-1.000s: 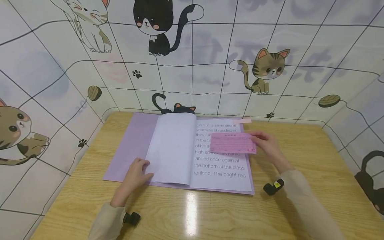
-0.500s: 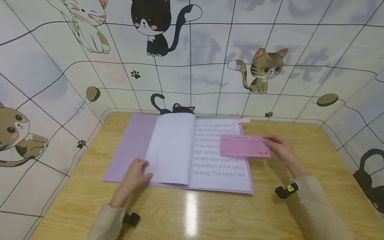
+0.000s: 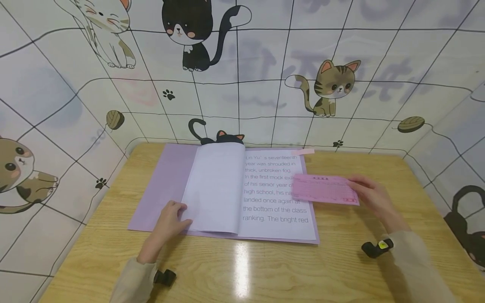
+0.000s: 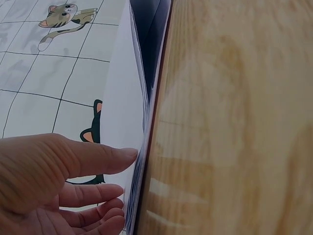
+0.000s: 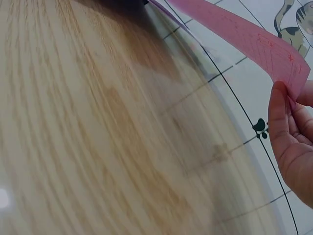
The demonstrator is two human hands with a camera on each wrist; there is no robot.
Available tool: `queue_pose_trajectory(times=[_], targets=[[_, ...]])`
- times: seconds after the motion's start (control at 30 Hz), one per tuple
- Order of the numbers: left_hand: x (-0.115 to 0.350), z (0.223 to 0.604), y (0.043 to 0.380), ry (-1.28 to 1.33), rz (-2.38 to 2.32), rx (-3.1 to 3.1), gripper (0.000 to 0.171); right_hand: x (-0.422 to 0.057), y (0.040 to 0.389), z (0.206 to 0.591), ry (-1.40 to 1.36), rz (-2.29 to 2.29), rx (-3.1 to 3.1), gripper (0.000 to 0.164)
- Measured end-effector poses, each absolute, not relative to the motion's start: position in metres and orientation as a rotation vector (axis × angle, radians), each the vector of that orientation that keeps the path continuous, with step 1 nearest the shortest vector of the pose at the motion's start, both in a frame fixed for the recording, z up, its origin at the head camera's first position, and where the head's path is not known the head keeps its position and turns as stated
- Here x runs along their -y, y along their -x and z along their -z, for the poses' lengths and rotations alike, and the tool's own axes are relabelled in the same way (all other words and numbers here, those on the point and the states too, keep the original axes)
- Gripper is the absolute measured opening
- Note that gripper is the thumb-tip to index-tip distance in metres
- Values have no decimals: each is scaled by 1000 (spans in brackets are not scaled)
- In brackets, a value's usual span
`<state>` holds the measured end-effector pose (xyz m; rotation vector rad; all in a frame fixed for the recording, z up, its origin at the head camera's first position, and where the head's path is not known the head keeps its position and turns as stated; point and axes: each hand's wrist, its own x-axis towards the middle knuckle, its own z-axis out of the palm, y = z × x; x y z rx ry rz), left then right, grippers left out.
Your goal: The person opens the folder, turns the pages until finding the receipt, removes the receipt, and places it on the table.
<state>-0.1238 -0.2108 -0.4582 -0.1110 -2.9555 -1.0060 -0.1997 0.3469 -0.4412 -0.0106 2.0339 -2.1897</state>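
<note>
A booklet with a purple cover (image 3: 161,181) lies open on the table, a blank page (image 3: 216,189) on its left and large printed text on the right page (image 3: 278,229). My left hand (image 3: 169,221) rests at the lower left of the blank page; in the left wrist view its thumb (image 4: 115,159) and fingertips touch the paper near the booklet's edge. With thumb and fingers, my right hand (image 3: 373,200) pinches the right end of a pink printed slip (image 3: 326,189). The slip overlaps the right page's outer edge, and in the right wrist view it bends near the fingers.
A pale pink tab (image 3: 307,152) sticks out at the booklet's upper right corner. The wooden table (image 3: 204,269) meets a white wall sheet (image 3: 261,101) printed with cats and grid lines. Each wrist carries a small black camera.
My right hand has drawn the pink slip rightward and slightly toward me, uncovering more printed words on the right page. The left hand has stayed in place on the blank page.
</note>
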Motion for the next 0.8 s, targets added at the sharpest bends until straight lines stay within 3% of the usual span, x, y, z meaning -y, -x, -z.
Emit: queue_pose_trajectory(times=[0.8], targets=[[211,460,124,121,993,2941,40,-407,176,455,-62,2161,-2043,17]])
